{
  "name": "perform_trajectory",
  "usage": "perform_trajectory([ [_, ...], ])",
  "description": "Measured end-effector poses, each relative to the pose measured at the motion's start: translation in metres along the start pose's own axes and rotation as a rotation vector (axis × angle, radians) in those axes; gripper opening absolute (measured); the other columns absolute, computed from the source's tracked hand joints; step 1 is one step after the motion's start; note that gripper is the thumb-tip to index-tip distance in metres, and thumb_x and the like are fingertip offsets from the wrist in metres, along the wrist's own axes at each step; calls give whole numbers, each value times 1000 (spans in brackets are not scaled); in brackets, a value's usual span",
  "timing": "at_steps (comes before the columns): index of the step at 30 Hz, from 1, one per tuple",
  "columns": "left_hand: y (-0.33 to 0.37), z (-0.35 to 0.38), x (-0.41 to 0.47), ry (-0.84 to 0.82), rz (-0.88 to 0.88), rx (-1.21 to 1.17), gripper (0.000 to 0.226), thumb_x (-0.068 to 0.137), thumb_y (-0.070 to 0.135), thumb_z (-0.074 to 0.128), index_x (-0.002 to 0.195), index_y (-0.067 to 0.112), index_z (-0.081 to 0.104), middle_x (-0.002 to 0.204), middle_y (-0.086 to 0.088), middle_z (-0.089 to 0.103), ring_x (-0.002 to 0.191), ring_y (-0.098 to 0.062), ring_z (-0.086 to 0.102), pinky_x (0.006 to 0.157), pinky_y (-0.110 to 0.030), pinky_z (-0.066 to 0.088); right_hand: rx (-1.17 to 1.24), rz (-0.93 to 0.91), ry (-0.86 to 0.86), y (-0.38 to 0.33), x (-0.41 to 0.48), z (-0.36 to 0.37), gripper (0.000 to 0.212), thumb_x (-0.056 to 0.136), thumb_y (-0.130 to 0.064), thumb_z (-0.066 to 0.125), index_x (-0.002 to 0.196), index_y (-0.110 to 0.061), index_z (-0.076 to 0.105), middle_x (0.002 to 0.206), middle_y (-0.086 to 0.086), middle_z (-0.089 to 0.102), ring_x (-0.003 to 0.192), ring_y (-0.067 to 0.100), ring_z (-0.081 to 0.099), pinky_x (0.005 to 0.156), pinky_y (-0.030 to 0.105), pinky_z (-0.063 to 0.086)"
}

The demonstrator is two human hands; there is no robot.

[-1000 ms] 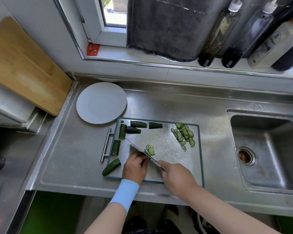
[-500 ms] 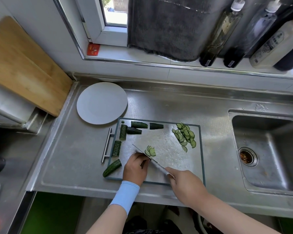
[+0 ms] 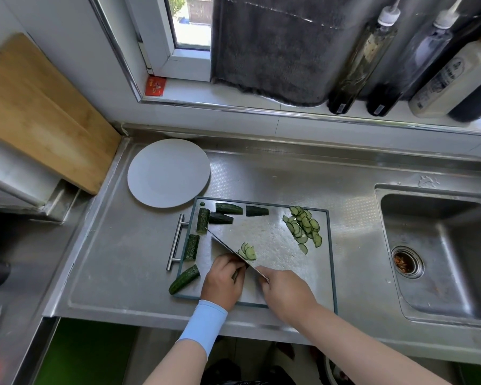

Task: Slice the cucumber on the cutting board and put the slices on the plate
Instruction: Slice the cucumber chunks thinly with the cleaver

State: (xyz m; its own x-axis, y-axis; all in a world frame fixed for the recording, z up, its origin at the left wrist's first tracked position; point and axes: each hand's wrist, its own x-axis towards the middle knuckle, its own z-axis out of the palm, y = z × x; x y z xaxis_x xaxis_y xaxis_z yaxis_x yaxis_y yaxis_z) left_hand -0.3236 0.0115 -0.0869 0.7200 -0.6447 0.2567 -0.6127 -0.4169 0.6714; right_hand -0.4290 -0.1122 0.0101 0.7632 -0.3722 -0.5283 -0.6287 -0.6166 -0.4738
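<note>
In the head view, little writing can be made out. A red sticker (image 3: 155,86) on the window frame carries marks too small to read. The pale bottle (image 3: 447,79) on the sill and the two dark bottles (image 3: 356,68) beside it have labels whose print is too blurred to read.

The cutting board (image 3: 272,234) lies on the steel counter (image 3: 261,179), with the white plate (image 3: 168,173) just beyond its far-left corner. The right hand (image 3: 285,294) is wrapped around the handle of a knife (image 3: 228,250), whose blade slants across the board towards the far left. The left hand (image 3: 223,282), fingers curled down, holds a cucumber piece (image 3: 236,273) against the blade; the fingers hide most of it. A small fan of slices (image 3: 247,251) lies just past the blade, close to the left fingertips. A larger pile of slices (image 3: 303,229) sits at the board's far-right side, well apart from both hands. Uncut chunks (image 3: 228,208) line the far and left edges, and one end piece (image 3: 184,279) overhangs the near-left corner beside the left hand.
</note>
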Motion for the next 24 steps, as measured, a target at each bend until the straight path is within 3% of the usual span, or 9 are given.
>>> perform_trajectory([
  [4,2,0,0,8,-24,14,20,69,-2,80,83,10,73,87,-2,66,87,-16,59,82,-10,40,-2,-11,11,1,-1,0,31,101,-27,38,121,-32,61,84,1,68,79,25,61,73,35,53],
  [9,2,0,1,28,-55,11,20,68,0,82,81,12,73,86,-3,67,85,-15,58,77,-17,45,5,-31,37,6,-15,0,30,101,-27,40,123,-35,59,73,-6,59,69,20,56,65,33,48],
  [14,1,-1,1,23,-40,19,21,65,-4,80,78,11,72,85,-4,66,83,-16,57,75,-19,46,-37,-39,29,17,-32,-5,30,103,-27,38,125,-36,56,77,-4,63,70,19,56,62,30,45],
  [18,2,0,1,20,-50,14,22,65,-4,82,78,11,73,85,-4,66,84,-14,56,77,-15,43,-53,-36,20,20,-37,-8,30,105,-28,37,126,-39,56,91,-5,70,76,18,57,66,30,47],
  [24,1,0,1,17,-55,3,20,67,-2,82,80,11,73,87,-2,67,85,-15,60,79,-16,45,-31,-11,2,16,-29,-3,29,104,-26,37,120,-39,58,81,-6,62,70,18,52,61,28,40],
])
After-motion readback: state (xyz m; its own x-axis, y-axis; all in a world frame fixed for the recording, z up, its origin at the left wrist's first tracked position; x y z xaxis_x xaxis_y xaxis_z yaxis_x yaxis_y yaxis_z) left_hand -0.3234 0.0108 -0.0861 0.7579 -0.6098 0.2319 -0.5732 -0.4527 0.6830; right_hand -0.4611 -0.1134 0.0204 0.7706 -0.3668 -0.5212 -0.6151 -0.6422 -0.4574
